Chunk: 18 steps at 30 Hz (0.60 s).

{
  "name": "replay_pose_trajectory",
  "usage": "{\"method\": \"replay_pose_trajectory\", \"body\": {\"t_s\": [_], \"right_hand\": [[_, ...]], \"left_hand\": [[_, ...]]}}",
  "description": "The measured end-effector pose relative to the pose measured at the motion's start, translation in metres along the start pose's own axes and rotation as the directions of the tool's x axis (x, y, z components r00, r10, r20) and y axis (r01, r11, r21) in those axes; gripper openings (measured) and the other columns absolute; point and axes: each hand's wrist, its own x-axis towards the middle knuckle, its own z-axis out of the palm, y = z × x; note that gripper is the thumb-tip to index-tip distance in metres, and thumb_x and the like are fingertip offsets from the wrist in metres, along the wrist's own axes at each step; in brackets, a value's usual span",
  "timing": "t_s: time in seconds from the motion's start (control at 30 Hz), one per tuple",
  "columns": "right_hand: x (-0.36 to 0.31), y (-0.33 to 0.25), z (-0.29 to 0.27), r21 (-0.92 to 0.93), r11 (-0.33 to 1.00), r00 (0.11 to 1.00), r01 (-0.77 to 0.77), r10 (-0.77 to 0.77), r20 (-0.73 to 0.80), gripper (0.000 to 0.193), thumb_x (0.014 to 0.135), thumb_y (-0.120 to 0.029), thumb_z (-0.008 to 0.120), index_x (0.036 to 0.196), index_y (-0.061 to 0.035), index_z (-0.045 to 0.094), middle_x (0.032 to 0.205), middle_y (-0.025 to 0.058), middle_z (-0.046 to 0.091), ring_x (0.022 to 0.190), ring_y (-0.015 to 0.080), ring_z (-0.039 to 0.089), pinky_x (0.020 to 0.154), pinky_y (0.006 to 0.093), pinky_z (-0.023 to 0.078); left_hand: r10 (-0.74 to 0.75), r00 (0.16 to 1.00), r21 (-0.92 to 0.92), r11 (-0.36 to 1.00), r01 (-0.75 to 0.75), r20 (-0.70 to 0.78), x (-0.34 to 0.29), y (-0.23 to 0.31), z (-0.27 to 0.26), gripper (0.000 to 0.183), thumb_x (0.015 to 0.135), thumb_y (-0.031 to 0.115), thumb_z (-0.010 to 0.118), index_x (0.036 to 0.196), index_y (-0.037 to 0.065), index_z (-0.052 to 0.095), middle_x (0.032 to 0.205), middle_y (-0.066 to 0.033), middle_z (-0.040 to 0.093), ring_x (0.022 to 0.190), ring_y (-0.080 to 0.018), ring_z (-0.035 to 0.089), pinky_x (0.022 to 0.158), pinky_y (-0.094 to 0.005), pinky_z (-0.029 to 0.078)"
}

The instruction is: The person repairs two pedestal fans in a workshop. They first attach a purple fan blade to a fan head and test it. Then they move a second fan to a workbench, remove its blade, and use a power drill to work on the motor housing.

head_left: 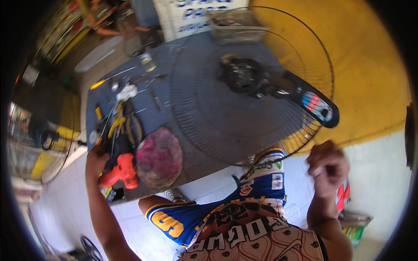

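Note:
My left hand [96,162] reaches to the left edge of the table, beside an orange-red power drill [122,171] and a cluster of hand tools. Its fingers are blurred and partly hidden among them, so a grip cannot be made out. On the right, my right hand [328,167] is raised off the table with its fingers curled closed; what is in them, if anything, does not show. Ahead of me lies a round black wire fan guard [204,130]. The fan's black motor housing [244,76] and its long control neck [315,104] rest over the guard.
Next to the drill sits a round container of pinkish-red material [160,157]. Yellow-handled pliers [117,124], a yellow-handled screwdriver [98,84] and a small jar [148,63] are on the dark table [191,172]. A plastic bin [237,28] stands at the back; another person [104,19] is far left.

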Motion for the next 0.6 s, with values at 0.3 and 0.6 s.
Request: {"method": "replay_pose_trajectory", "body": {"t_s": [0.3, 0.6], "right_hand": [[0.007, 0.073, 0.004, 0.213, 0.970, 0.869, -0.117, 0.204, -0.451, 0.086, 0.090, -0.040, 0.076, 0.155, -0.0048, 0.031, 0.148, 0.0137, 0.041, 0.130, 0.0228, 0.046, 0.104, 0.0400, 0.043], [0.036, 0.105, 0.016, 0.825, 0.538, 0.829, -0.176, 0.533, -0.170, 0.098, 0.089, -0.080, 0.052, 0.162, -0.0198, 0.024, 0.160, 0.0132, 0.032, 0.145, 0.0329, 0.036, 0.108, 0.0611, 0.041]], "left_hand": [[-0.255, 0.967, -0.714, 0.674, 0.188, 0.014, -0.030, 0.064, -0.035, 0.008, 0.088, 0.016, 0.060, 0.092, 0.011, 0.057, 0.084, -0.0041, 0.057, 0.065, -0.0121, 0.054, 0.057, -0.0261, 0.043], [0.726, 0.683, 0.108, 0.687, -0.718, -0.081, -0.024, 0.345, -0.018, 0.046, 0.075, -0.009, 0.050, 0.120, -0.003, 0.060, 0.121, -0.0170, 0.058, 0.118, -0.0369, 0.058, 0.107, -0.0414, 0.044]]}}
